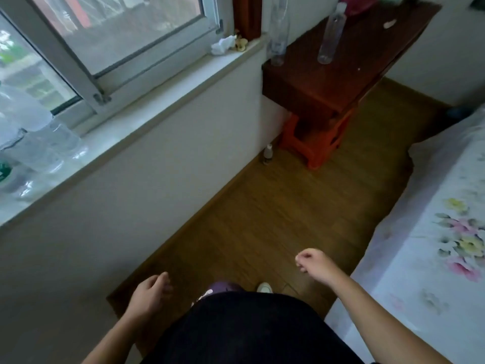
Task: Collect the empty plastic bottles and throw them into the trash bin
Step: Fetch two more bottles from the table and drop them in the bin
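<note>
Clear plastic bottles [39, 143] crowd the windowsill [147, 122] at far left, left hand [151, 291] empty with fingers loosely curled, right hand [312, 264] empty, fingers curled inward, two more upright bottles [330, 35] on the brown desk [341, 74] beyond.

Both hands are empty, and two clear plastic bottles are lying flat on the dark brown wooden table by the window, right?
Not quite. In the head view the two clear plastic bottles stand upright on the dark brown wooden table, not flat. The left hand and right hand are indeed empty.
</note>
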Available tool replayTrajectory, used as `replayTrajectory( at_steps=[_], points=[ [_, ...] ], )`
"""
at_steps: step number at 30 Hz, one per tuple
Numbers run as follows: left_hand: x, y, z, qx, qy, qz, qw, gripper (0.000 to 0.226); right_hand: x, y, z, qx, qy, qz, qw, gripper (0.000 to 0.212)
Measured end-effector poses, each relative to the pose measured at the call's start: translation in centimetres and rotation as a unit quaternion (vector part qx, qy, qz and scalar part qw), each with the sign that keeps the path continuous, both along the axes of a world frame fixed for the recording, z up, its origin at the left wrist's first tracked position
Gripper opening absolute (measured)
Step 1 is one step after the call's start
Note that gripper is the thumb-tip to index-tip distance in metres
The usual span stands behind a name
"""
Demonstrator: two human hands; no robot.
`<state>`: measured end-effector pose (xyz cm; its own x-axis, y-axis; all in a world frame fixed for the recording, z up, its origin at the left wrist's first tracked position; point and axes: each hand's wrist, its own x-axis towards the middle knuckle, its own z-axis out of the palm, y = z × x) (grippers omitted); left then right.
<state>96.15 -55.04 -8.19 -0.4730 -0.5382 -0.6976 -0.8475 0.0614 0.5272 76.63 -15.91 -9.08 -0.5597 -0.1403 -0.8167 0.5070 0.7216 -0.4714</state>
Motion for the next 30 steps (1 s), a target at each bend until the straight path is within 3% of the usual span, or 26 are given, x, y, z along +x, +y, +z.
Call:
replayTrajectory(
  at_steps=[4, 7, 12, 15, 21, 25, 27, 30],
  points=[
    [-8.2, -1.9, -0.6, 0.01, -0.002, -0.039, 0.999, 0.031, -5.5, -1.2, 0.8, -0.015, 0.045, -0.028, 0.998, 0.014],
    [-14.7, -3.1, -2.2, 0.012, 0.007, -0.072, 0.997, 0.027, -7.5, 0.2, 0.2, 0.002, 0.018, -0.07, 0.997, 0.014],
    [-27.5, -2.4, -3.6, 0.037, -0.023, -0.186, 0.982, 0.027, -7.6, 2.9, -0.2, 0.04, -0.009, -0.218, 0.975, 0.011],
    [-35.3, -0.2, -2.8, 0.034, -0.04, -0.291, 0.955, 0.023, -7.2, 3.8, 0.5, 0.048, -0.004, -0.313, 0.949, 0.013],
    [-49.1, 8.9, -2.2, 0.023, -0.045, -0.493, 0.869, 0.023, -4.1, 7.8, 0.9, 0.062, -0.008, -0.444, 0.894, 0.02],
    [-54.7, 14.8, -2.9, 0.019, -0.043, -0.557, 0.829, 0.029, -4.3, 11.6, -1.2, 0.059, -0.045, -0.516, 0.853, 0.024],
    [-56.7, 17.5, -2.9, 0.012, -0.04, -0.58, 0.814, 0.031, -6.4, 13.7, -2.0, 0.05, -0.049, -0.53, 0.845, 0.022],
    [-59.3, 21.2, -2.2, 0.0, -0.03, -0.575, 0.817, 0.032, -11.3, 16.8, -2.1, 0.041, -0.032, -0.499, 0.865, 0.024]
  ],
)
